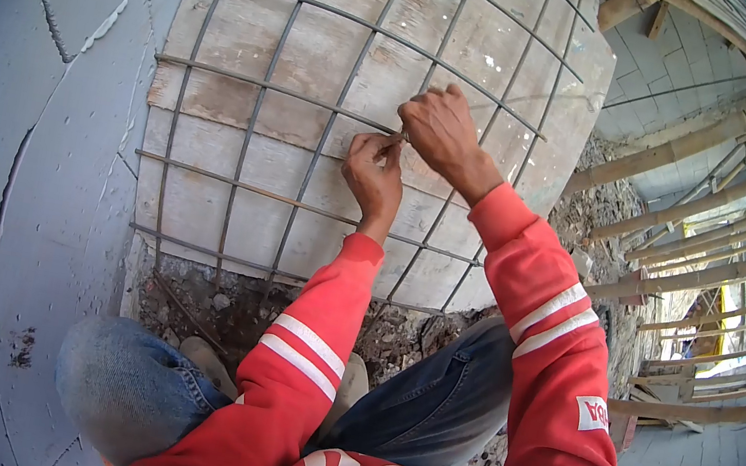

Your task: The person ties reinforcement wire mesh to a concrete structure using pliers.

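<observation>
A grid of thin steel rebar lies over pale, stained boards. At one crossing near the middle, the fingertips of my left hand are pinched together beside the bars. Just above and to the right, my right hand is closed in a fist, its knuckles upward. Both hands nearly meet at the same crossing. Whatever is between their fingers is hidden or too small to name.
A grey block wall rises close on the left. Rubble and a loose rod lie between the boards and my knees. Bamboo poles stand in rows on the right, with a timber post at the top right.
</observation>
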Demonstrator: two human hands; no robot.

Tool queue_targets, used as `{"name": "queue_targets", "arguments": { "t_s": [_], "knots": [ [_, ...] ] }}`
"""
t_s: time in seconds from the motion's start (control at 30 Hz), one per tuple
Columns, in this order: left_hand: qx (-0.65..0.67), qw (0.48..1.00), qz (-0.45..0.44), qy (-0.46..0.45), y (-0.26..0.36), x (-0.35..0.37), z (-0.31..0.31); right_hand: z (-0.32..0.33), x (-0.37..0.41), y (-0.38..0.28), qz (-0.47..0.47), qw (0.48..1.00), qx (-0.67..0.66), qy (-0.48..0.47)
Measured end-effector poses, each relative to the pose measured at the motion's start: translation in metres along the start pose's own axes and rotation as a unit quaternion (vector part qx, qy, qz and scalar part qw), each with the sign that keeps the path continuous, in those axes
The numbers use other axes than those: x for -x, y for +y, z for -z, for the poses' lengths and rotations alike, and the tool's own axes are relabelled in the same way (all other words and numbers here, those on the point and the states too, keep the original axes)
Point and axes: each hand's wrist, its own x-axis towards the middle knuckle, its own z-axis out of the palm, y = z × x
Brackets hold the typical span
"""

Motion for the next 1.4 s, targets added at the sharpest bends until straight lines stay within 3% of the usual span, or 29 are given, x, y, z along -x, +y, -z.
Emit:
{"name": "queue_targets", "arguments": {
  "t_s": [0.03, 0.17, 0.27, 0.33, 0.47, 0.53, 0.57, 0.63, 0.67, 0.7, 0.73, 0.77, 0.8, 0.83, 0.87, 0.9, 0.97, 1.0, 1.07, 1.13, 1.23, 1.4],
  "knots": [
    [-0.002, 1.0, 0.001, 0.004, -0.003, -0.001, -0.001, 0.001, -0.011, 0.003, 0.061, 0.997, 0.037, -0.032],
    [-0.015, 0.998, -0.06, 0.008, -0.006, 0.002, -0.003, -0.003, -0.05, 0.013, 0.122, 0.989, 0.02, -0.081],
    [-0.031, 0.995, -0.091, 0.005, -0.001, 0.001, -0.003, -0.022, -0.073, 0.019, 0.127, 0.984, -0.006, -0.125],
    [-0.069, 0.984, -0.167, 0.004, 0.001, -0.003, -0.003, -0.027, -0.078, 0.02, 0.128, 0.98, -0.041, -0.147],
    [-0.117, 0.984, -0.123, -0.054, 0.012, -0.005, -0.002, -0.037, -0.076, 0.024, 0.096, 0.97, -0.091, -0.206],
    [-0.153, 0.978, -0.119, -0.072, 0.018, -0.008, -0.004, -0.037, -0.062, 0.027, 0.179, 0.982, -0.054, -0.031],
    [-0.151, 0.978, -0.122, -0.073, 0.022, -0.009, -0.003, -0.035, -0.055, 0.027, 0.177, 0.982, -0.051, -0.029],
    [-0.209, 0.967, -0.131, -0.062, 0.029, -0.012, -0.002, -0.023, -0.032, 0.017, 0.125, 0.983, -0.032, 0.131],
    [-0.206, 0.968, -0.13, -0.058, 0.031, -0.013, -0.001, -0.012, -0.017, 0.014, 0.045, 0.995, -0.057, 0.067],
    [-0.211, 0.967, -0.127, -0.06, 0.032, -0.014, -0.001, -0.014, -0.009, 0.017, 0.048, 0.995, -0.054, 0.066],
    [-0.216, 0.966, -0.125, -0.062, 0.032, -0.014, -0.001, -0.025, -0.001, 0.021, -0.119, 0.982, -0.144, -0.033],
    [-0.214, 0.967, -0.127, -0.061, 0.032, -0.015, -0.001, -0.035, 0.007, 0.025, -0.282, 0.923, -0.227, -0.128],
    [-0.223, 0.965, -0.116, -0.069, 0.03, -0.016, -0.001, -0.045, 0.017, 0.03, -0.283, 0.924, -0.226, -0.125],
    [-0.234, 0.963, -0.106, -0.077, 0.029, -0.018, -0.001, -0.052, 0.025, 0.032, -0.349, 0.808, -0.458, -0.126],
    [-0.235, 0.963, -0.11, -0.075, 0.029, -0.018, -0.002, -0.06, 0.029, 0.035, -0.388, 0.633, -0.659, -0.119],
    [-0.242, 0.962, -0.102, -0.073, 0.03, -0.018, -0.002, -0.059, 0.024, 0.037, -0.384, 0.635, -0.66, -0.117],
    [-0.25, 0.961, -0.094, -0.069, 0.03, -0.018, -0.001, -0.058, 0.017, 0.042, -0.351, 0.513, -0.77, -0.142],
    [-0.254, 0.96, -0.086, -0.075, 0.03, -0.019, -0.001, -0.061, 0.013, 0.045, -0.348, 0.514, -0.772, -0.14],
    [-0.26, 0.959, -0.085, -0.079, 0.03, -0.022, -0.002, -0.069, 0.005, 0.047, -0.27, 0.45, -0.835, -0.167],
    [-0.202, 0.972, -0.087, -0.082, 0.024, -0.025, -0.001, -0.069, 0.003, 0.048, -0.263, 0.457, -0.832, -0.171],
    [-0.248, 0.96, -0.089, -0.099, 0.023, -0.026, 0.0, -0.075, 0.007, 0.048, -0.261, 0.465, -0.824, -0.188],
    [-0.219, 0.965, -0.075, -0.12, 0.021, -0.03, 0.0, -0.088, 0.002, 0.053, -0.248, 0.493, -0.81, -0.2]
  ]
}}
